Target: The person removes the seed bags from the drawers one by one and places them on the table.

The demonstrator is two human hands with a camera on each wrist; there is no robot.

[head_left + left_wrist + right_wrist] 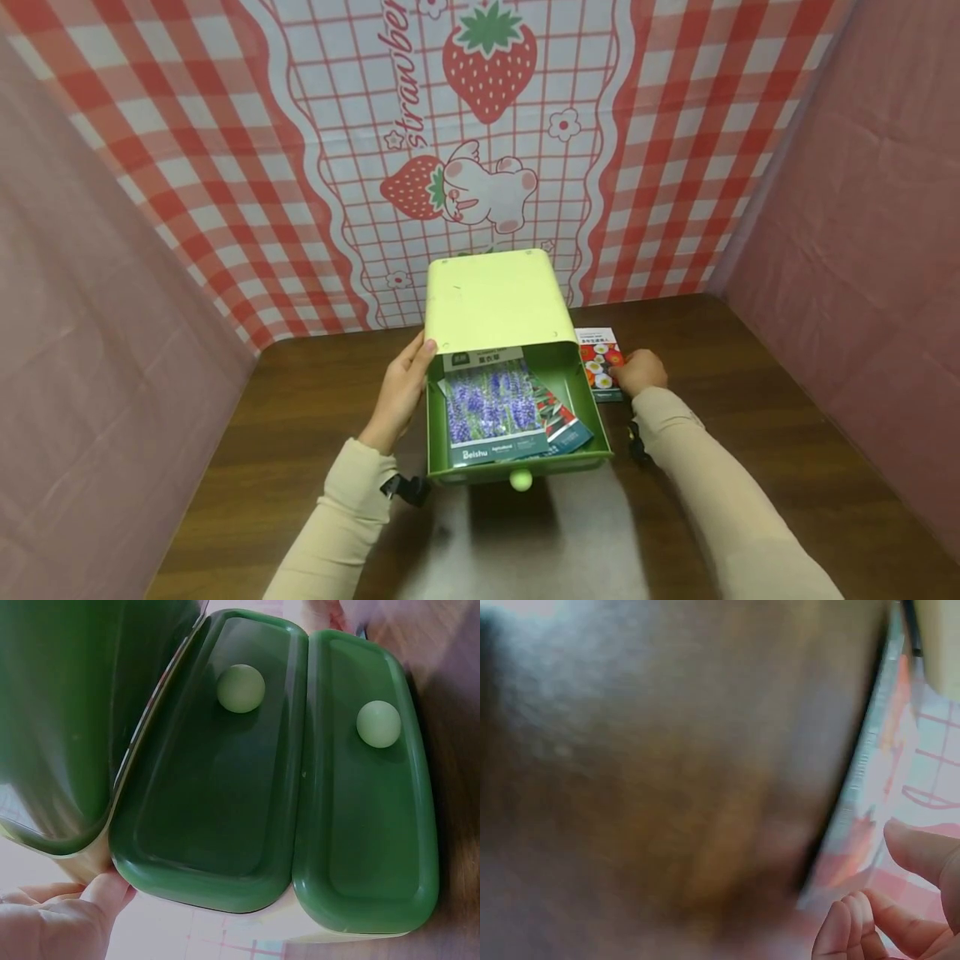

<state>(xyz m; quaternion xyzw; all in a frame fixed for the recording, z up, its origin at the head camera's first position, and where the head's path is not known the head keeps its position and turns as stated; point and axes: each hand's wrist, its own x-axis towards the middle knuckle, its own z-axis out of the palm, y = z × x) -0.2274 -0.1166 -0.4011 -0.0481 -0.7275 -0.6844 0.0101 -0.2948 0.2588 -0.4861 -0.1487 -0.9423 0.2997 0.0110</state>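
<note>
A light-green cabinet (498,300) stands with its top drawer (520,479) pulled out, holding a purple-flower packet (491,404) over a red-flower packet (562,425). My left hand (401,387) rests against the cabinet's left side, thumb at the front corner; in the left wrist view this hand (64,919) touches the edge below the pulled-out drawer. Right of the cabinet, my right hand (641,372) touches the right edge of another packet (600,367) with red and white flowers. The right wrist view has thumb and fingers (855,922) apart beside that packet (862,795).
Two lower drawers, the middle one (217,772) and the bottom one (367,795), are closed, each with a round knob. The brown table (300,433) bears a pale strip (555,542) in front of the cabinet. Behind hangs a strawberry-print cloth (562,192); pink cloth walls flank both sides.
</note>
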